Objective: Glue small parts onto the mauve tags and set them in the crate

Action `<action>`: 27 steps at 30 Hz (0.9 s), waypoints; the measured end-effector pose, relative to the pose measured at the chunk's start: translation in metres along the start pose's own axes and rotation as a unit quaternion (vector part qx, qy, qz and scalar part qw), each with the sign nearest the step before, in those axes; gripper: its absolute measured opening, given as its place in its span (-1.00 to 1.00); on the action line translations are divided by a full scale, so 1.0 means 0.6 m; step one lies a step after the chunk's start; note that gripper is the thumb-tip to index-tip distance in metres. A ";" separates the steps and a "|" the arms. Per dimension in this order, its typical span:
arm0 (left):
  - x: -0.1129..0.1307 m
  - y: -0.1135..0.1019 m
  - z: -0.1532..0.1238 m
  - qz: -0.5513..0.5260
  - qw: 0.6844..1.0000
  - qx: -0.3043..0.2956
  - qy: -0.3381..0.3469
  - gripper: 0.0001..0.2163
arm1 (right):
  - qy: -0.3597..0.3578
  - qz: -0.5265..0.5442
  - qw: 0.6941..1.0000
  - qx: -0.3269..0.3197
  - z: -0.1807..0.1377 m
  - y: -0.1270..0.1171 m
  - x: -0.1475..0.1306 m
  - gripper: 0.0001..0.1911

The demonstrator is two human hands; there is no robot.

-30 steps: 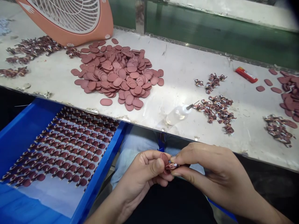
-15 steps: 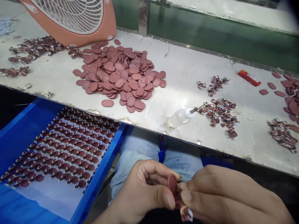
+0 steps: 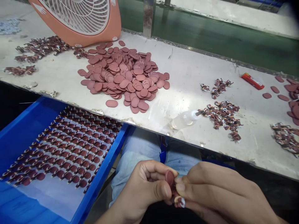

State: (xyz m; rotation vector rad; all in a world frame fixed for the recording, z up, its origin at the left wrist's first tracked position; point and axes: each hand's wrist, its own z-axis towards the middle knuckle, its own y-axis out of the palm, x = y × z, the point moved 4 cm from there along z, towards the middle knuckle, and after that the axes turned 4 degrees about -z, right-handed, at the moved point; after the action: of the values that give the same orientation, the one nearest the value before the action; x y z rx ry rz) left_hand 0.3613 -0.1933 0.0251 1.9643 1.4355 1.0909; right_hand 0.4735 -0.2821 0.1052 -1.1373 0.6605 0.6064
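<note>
Low in the view, over my lap, my left hand (image 3: 146,186) and my right hand (image 3: 217,189) meet, both closed. Between their fingertips is a small reddish-brown oval piece (image 3: 170,178) standing on edge, with a small brown-and-white part (image 3: 179,202) just under it. My left thumb and fingers pinch the oval from the left. My right thumb and forefinger press against it from the right. On the white table lies a big heap of the same oval pieces (image 3: 123,76). A blue tray (image 3: 102,169) at my left holds rows of joined pieces (image 3: 67,149).
A clear squeeze bottle (image 3: 184,119) lies near the table's front edge. Small brown-and-white parts (image 3: 221,113) are heaped right of it, with more at far right and far left. An orange fan (image 3: 79,18) stands at the back left. A red lighter (image 3: 253,81) lies at the back right.
Both hands dropped lower in the view and came closer to the camera while holding the oval piece together. The small part now shows beneath the oval. The view shifted slightly left.
</note>
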 end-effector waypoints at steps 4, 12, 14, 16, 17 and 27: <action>-0.005 -0.011 0.006 -0.016 0.999 -0.012 0.027 -0.71 | -0.009 0.013 1.000 -0.018 0.008 0.006 0.011 -0.78; -0.006 -0.023 0.006 -0.005 1.000 0.016 0.021 -0.64 | 0.009 0.048 0.998 -0.048 0.007 0.015 0.021 -0.72; -0.005 -0.023 0.007 -0.002 1.000 0.015 0.015 -0.63 | 0.017 0.054 0.997 -0.050 0.009 0.015 0.021 -0.72; -0.005 -0.023 0.008 -0.002 1.000 0.007 0.013 -0.62 | 0.026 0.044 0.998 -0.044 0.010 0.016 0.023 -0.78; -0.005 -0.023 0.009 -0.006 1.000 0.001 0.013 -0.62 | 0.030 0.034 0.998 -0.039 0.010 0.018 0.025 -0.81; 0.003 -0.032 0.013 -0.070 0.996 -0.053 -0.001 -0.67 | 0.044 -0.015 0.999 0.009 0.014 0.025 0.036 -0.68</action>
State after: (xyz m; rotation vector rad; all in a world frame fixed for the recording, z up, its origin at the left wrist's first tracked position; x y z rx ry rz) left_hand 0.3571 -0.1844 0.0067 1.7637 1.4586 1.0795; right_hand 0.4781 -0.2674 0.0826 -1.1605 0.7220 0.5256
